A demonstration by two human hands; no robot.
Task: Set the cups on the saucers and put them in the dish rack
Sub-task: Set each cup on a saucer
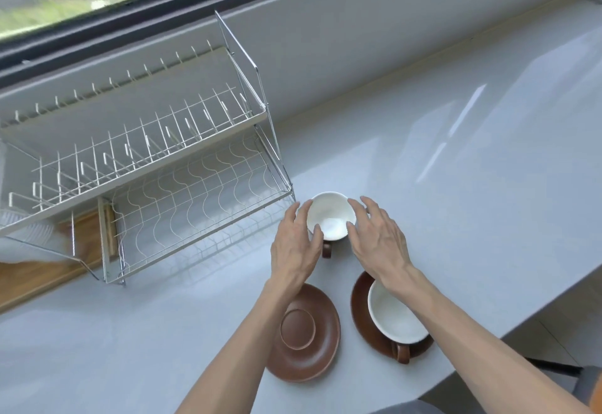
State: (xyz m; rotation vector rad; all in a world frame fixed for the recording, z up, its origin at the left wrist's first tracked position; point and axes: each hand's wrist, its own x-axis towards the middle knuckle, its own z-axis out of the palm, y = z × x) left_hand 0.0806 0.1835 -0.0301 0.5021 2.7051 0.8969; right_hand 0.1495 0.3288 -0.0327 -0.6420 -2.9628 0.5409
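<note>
A white-lined cup (330,216) with a brown handle stands on the grey counter, just right of the dish rack (195,192). My left hand (296,244) is pressed to its left side with the thumb over the rim. My right hand (378,241) is against its right side, thumb at the rim. Close to me lies an empty brown saucer (322,348), partly under my left forearm. To its right, a second cup (394,316) sits on another brown saucer (360,312), partly under my right wrist.
The two-tier wire rack holds nothing on its visible tiers. A wooden board (49,270) and a white ribbed item (26,228) lie under its left end. The counter edge (521,325) drops off at the right. A window runs along the back.
</note>
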